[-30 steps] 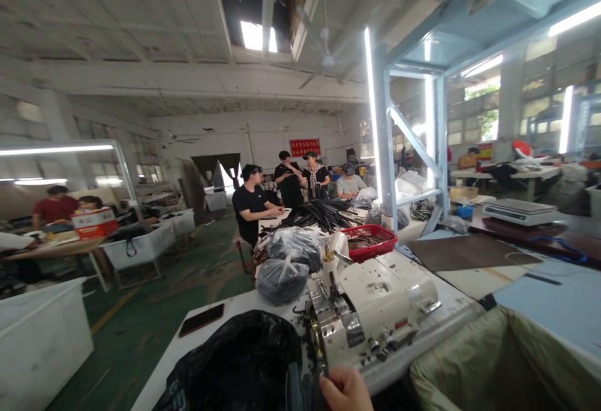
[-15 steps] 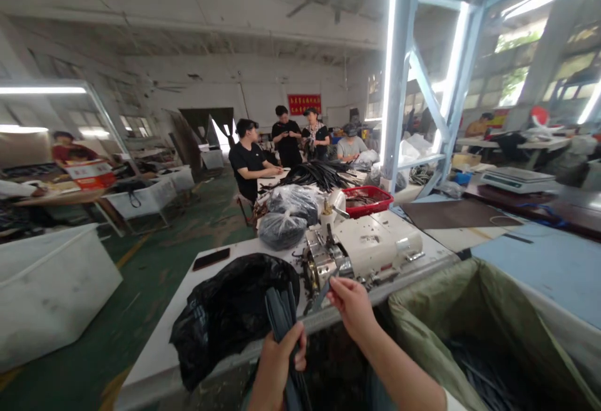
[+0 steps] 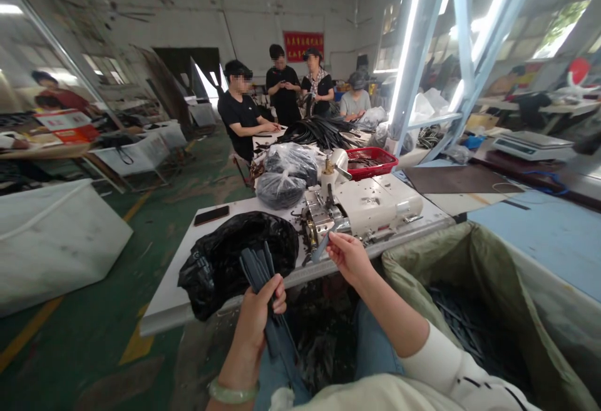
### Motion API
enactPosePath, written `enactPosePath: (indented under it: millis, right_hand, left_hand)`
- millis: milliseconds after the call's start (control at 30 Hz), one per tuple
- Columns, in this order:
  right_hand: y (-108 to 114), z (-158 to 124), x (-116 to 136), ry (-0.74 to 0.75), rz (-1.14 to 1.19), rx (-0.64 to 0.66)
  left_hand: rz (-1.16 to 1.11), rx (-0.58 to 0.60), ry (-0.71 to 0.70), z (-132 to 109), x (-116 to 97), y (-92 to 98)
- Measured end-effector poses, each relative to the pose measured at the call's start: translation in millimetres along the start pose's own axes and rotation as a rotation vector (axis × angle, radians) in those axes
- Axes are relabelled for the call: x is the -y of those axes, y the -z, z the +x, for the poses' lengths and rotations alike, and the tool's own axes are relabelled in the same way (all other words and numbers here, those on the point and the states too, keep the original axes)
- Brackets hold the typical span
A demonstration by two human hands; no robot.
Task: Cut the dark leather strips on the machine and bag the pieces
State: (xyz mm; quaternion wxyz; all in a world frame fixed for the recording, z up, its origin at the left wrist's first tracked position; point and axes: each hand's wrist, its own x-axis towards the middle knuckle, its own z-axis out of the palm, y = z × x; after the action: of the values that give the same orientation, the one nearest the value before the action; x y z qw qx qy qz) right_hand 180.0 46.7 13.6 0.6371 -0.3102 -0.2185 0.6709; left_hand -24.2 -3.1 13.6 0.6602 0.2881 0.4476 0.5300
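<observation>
Dark strips [image 3: 256, 276] fill the left hand [image 3: 256, 311] (right hand [image 3: 346, 257] pinches one).

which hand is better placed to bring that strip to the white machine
Right, probably: the right hand pinches a single dark strip in front of the white bench machine, while the left hand grips a bundle of dark strips farther off.

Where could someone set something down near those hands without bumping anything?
Bare white tabletop lies between the phone and the black plastic bag. The blue bench top beyond the green woven sack is bare too. It is crowded around the cream machine, with scraps, the red basket and the wrapped bags behind it.
</observation>
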Motion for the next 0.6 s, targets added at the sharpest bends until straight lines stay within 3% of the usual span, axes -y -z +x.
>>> enactPosePath:
  millis: [300, 467, 600]
  right_hand:
    - [6.9, 12.9, -6.1, -0.096, -0.004, -0.009]
    - [1.9, 2.7, -7.1, -0.146, 0.241, 0.287]
    - [-4.8, -8.2, -15.2, -0.169, 0.398, 0.413]
  left_hand:
    - [-0.013, 0.002, 0.020, 6.4, 0.5, 3.6]
    - [0.022, 0.090, 0.101, 8.0, 3.8, -6.2]
    - [0.067, 0.227, 0.199, 3.9, 13.1, -24.9]
